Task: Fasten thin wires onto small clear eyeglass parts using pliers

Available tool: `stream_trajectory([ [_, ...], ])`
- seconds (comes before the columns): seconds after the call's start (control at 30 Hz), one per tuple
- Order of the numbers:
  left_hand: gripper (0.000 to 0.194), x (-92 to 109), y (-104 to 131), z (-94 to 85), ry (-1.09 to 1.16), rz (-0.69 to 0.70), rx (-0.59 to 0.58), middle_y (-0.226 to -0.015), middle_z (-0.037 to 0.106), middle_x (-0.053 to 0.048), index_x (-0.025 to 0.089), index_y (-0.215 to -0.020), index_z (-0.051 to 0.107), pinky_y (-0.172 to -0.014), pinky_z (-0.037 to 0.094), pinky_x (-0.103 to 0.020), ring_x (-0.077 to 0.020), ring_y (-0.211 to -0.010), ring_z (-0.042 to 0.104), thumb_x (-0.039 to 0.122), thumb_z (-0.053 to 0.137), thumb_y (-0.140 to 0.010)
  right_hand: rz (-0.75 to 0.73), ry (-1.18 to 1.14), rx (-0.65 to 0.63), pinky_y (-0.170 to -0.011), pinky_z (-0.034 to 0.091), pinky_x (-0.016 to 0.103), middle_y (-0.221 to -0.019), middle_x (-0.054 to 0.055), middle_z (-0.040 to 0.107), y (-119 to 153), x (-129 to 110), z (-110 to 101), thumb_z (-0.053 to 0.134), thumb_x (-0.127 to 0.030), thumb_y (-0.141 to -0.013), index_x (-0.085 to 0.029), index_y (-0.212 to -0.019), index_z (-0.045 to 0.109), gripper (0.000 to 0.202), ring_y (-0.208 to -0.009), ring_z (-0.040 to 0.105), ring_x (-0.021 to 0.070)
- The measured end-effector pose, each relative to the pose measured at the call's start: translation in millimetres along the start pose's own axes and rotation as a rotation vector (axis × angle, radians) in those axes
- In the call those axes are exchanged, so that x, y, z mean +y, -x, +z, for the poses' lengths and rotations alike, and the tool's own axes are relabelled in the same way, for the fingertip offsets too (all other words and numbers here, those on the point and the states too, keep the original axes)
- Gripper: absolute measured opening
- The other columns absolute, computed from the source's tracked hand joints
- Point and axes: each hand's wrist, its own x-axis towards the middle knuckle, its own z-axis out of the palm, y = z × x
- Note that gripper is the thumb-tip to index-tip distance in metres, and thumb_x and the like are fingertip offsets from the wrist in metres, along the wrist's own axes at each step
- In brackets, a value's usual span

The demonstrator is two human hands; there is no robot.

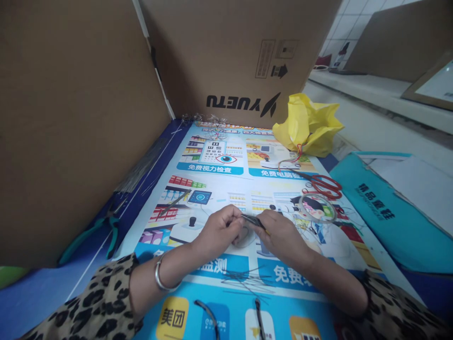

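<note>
My right hand (281,233) is closed around a pair of small pliers (252,220), whose dark jaws point left toward my other hand. My left hand (221,229) is pinched shut right at the plier tips; what sits between its fingers is too small to make out. Beneath both hands shows a clear round shape (246,238), partly hidden. A loose bunch of thin dark wires (247,278) lies on the printed sheet (219,186), nearer to me. Two dark curved strips (260,316) are at the bottom edge.
Red-handled scissors (325,185) and a tape roll (331,212) lie at right, near a crumpled yellow wrapping (311,125) and a teal box (375,203). Teal-handled pliers (111,231) rest at left. Cardboard panels (226,52) stand behind and left. Tangled wire pieces (215,125) lie at the back.
</note>
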Motion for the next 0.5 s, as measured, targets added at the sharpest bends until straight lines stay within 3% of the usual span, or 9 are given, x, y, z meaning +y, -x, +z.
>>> stream_trajectory([
  [0.5,0.014,-1.4,0.3,-0.6,-0.032,-0.007,0.007,-0.05,0.048,0.007,0.018,-0.074,0.045,-0.047,0.037,-0.018,-0.0059,-0.044,0.043,0.03,0.048,-0.079,-0.063,0.014,-0.003,-0.057,0.036,0.023,-0.065,0.003,0.056,-2.4,3.3,-2.3,0.042,-0.033,-0.087,-0.017,-0.069,0.053,0.027,-0.061,0.05,0.0129],
])
